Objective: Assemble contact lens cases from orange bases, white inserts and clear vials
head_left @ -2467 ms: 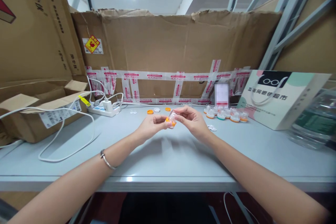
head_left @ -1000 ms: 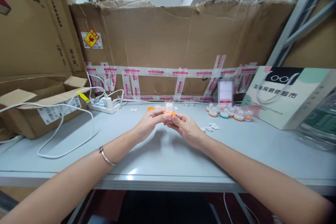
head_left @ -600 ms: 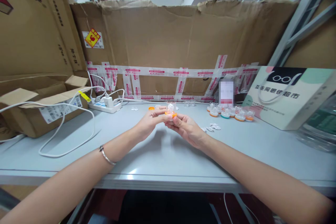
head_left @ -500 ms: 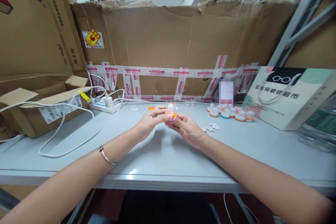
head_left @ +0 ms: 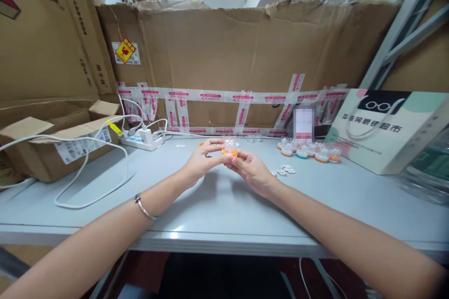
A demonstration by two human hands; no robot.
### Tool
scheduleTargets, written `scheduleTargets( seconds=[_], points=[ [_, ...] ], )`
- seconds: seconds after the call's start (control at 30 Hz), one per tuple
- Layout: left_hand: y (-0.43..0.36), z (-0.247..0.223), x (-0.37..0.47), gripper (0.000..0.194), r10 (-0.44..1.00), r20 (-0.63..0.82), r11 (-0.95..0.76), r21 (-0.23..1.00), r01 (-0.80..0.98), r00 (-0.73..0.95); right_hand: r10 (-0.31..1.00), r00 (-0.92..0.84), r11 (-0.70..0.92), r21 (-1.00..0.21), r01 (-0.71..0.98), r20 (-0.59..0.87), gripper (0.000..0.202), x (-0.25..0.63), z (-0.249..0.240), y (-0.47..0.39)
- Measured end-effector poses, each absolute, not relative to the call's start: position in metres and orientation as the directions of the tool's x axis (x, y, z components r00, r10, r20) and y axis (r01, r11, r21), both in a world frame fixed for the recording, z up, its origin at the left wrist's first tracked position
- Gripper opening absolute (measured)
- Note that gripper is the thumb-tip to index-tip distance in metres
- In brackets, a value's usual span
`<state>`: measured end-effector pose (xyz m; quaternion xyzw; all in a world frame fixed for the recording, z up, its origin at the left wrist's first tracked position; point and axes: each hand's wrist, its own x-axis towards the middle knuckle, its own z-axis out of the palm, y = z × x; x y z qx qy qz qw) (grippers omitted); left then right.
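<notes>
Between my two hands, above the middle of the table, is a small clear plastic container with an orange base [head_left: 229, 145]. It stands roughly upright, its clear part on top and something whitish inside. My left hand [head_left: 200, 160] pinches it from the left, thumb across the front of the orange base. From the right, my right hand [head_left: 253, 174] grips the same base with thumb and fingers; its lower side is hidden by them. Behind my left fingers an orange piece [head_left: 201, 144] shows in part on the table.
Several similar clear containers with orange or teal bases [head_left: 308, 150] stand to the right, with small white parts [head_left: 285, 170] nearer. A paper bag [head_left: 379, 135] and large clear bottle [head_left: 426, 168] are farther right. At left lie a power strip [head_left: 142, 142], white cable and open carton [head_left: 52, 149].
The container has turned slightly in my fingers and more of its clear top faces me. My left thumb has shifted right along the orange base. Both hands keep hold.
</notes>
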<state>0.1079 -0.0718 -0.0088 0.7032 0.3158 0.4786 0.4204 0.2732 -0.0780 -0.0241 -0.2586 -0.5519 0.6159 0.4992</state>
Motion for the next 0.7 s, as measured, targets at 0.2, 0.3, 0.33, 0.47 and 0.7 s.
scheduleTargets(
  seconds=[0.2, 0.3, 0.33, 0.47, 0.7],
  points=[
    [-0.068, -0.011, 0.108, 0.026, 0.848, 0.438, -0.486, 0.868, 0.108, 0.299, 0.894, -0.417, 0.023, -0.947, -0.322, 0.164, 0.022, 0.275, -0.015, -0.081],
    [-0.067, -0.011, 0.109, 0.028, 0.842, 0.448, -0.524, 0.812, 0.256, 0.301, 0.909, -0.391, 0.02, -0.953, -0.302, 0.144, 0.028, 0.275, -0.014, -0.082],
    [-0.067, -0.012, 0.11, 0.029, 0.836, 0.453, -0.538, 0.786, 0.304, 0.309, 0.917, -0.375, 0.026, -0.958, -0.286, 0.137, 0.029, 0.275, -0.015, -0.082],
    [-0.067, -0.015, 0.113, 0.029, 0.799, 0.492, -0.599, 0.702, 0.385, 0.345, 0.946, -0.3, 0.071, -0.98, -0.186, 0.125, 0.034, 0.275, -0.018, -0.081],
    [-0.065, -0.026, 0.113, 0.027, 0.693, 0.585, -0.72, 0.587, 0.371, 0.421, 0.909, -0.293, 0.326, -0.943, 0.062, 0.296, 0.034, 0.277, -0.023, -0.076]
  ],
)
